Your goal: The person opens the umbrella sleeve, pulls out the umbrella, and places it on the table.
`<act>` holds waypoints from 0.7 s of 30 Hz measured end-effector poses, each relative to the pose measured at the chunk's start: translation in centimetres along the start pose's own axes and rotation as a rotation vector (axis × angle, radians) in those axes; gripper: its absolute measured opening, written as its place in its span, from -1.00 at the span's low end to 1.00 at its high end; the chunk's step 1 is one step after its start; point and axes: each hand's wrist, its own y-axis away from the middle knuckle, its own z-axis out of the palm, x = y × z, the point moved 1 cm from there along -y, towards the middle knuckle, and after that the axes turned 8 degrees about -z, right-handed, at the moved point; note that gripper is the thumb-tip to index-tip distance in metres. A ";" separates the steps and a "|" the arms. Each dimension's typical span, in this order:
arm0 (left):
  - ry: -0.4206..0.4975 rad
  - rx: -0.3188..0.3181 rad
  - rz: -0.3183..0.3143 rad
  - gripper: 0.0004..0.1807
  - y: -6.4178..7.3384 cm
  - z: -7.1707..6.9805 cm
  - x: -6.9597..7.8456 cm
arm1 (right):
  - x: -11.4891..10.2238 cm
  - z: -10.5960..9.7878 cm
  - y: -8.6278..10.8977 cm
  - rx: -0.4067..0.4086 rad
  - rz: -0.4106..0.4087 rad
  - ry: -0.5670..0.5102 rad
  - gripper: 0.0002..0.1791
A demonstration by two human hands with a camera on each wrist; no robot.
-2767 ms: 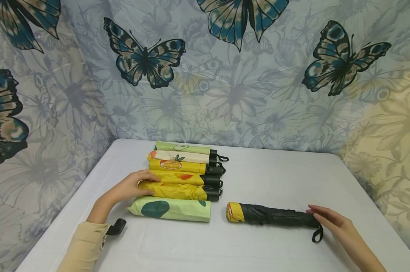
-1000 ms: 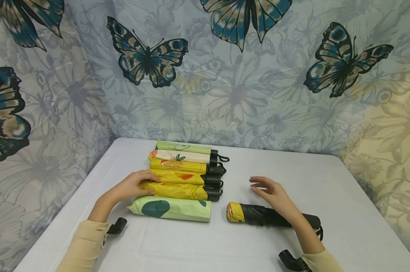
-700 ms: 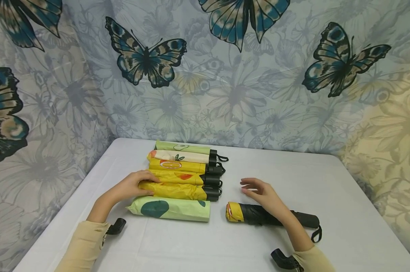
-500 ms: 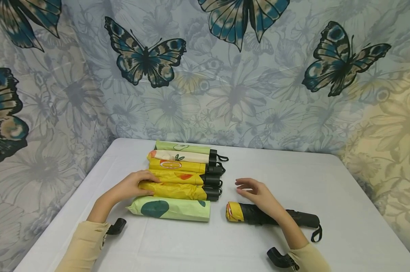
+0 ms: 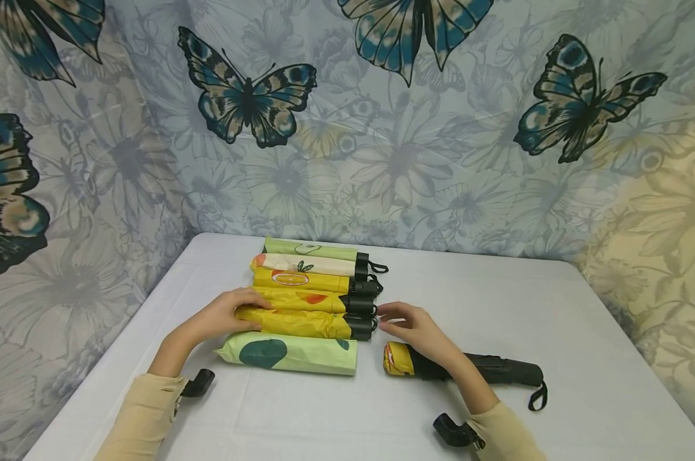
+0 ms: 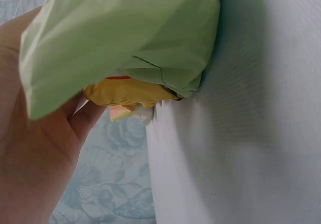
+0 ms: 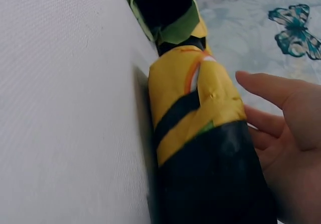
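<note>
A row of folded umbrellas point(image 5: 312, 282) lies on the white table point(image 5: 485, 301), black handles pointing right. My left hand point(image 5: 240, 308) rests with lightly bent fingers on the left ends of the two nearest yellow umbrellas point(image 5: 292, 322). Its palm point(image 6: 40, 148) sits beside their yellow tips point(image 6: 125, 93). A light green sleeve point(image 5: 289, 353) lies in front of the row. My right hand point(image 5: 396, 320) hovers with relaxed fingers just right of the black handles point(image 5: 361, 328) and holds nothing. Under its wrist lies a black umbrella point(image 5: 485, 368) with a yellow end point(image 7: 190, 98).
Butterfly-printed cloth point(image 5: 382, 128) hangs behind the table and along its left and right sides. Black wrist mounts point(image 5: 197, 384) point(image 5: 453, 430) sit near the front edge. Bare tabletop extends to the right of the black umbrella.
My right hand left the black umbrella's handle end and travelled left across it, arriving at the handles of the yellow umbrellas. The left hand and all umbrellas stayed put.
</note>
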 end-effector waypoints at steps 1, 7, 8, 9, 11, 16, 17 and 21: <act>-0.001 0.003 0.003 -0.63 0.0 0.0 0.0 | 0.0 0.1 -0.1 -0.007 -0.003 -0.001 -0.53; -0.010 0.010 0.022 -0.64 0.0 0.1 0.0 | -0.2 0.6 -0.6 -0.050 -0.010 -0.004 -0.51; -0.009 0.009 0.017 -0.64 0.0 0.1 0.0 | -0.2 0.7 -0.7 -0.055 -0.007 -0.002 -0.50; -0.011 0.009 0.021 -0.65 0.0 0.1 0.0 | -0.2 0.8 -0.8 -0.060 -0.004 0.002 -0.50; -0.010 0.012 0.020 -0.65 0.0 0.1 0.0 | -0.3 1.1 -1.0 -0.068 0.001 0.011 -0.49; -0.002 0.012 0.018 -0.65 0.0 0.1 0.1 | -0.3 1.7 -1.5 -0.065 0.024 0.036 -0.51; -0.003 0.010 0.018 -0.65 0.0 0.0 0.1 | -0.3 1.8 -1.6 -0.063 0.031 0.040 -0.51; 0.002 -0.001 0.000 -0.64 0.0 0.0 0.1 | -0.5 2.3 -2.0 -0.065 0.045 0.065 -0.54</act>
